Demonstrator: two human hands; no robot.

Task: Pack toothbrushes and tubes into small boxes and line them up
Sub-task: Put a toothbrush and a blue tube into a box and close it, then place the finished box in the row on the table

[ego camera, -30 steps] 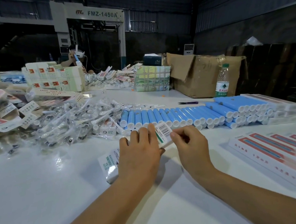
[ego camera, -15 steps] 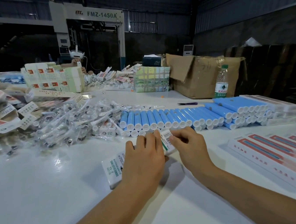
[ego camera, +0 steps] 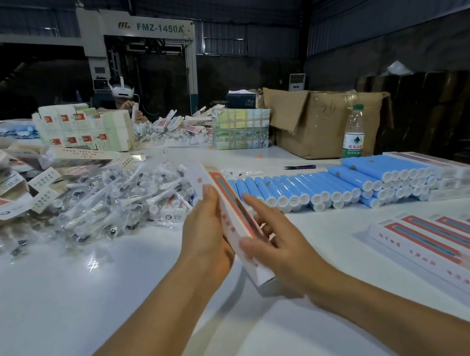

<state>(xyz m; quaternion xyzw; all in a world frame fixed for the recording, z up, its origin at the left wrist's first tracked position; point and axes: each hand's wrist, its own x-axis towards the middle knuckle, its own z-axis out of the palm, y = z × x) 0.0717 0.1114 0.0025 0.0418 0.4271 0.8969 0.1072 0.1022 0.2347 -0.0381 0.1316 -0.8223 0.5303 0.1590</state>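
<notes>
Box (ego camera: 235,230) up off table, centre, far end toward 11 o'clock | left hand (ego camera: 205,236) grips its side, right hand (ego camera: 276,249) loosely cups it | likely light, crushable card: hold long edges, mid-length

The toothbrush box (ego camera: 234,224) in the hands is white with a red stripe and red print. Right of it on the white bench (ego camera: 68,311), the boxes lined up (ego camera: 444,251) carry the same red stripe with a blue line inside. Behind it, the tubes (ego camera: 330,185) are sky blue with white caps. Further right, the water bottle (ego camera: 353,132) has a green cap and a red and green label.
</notes>
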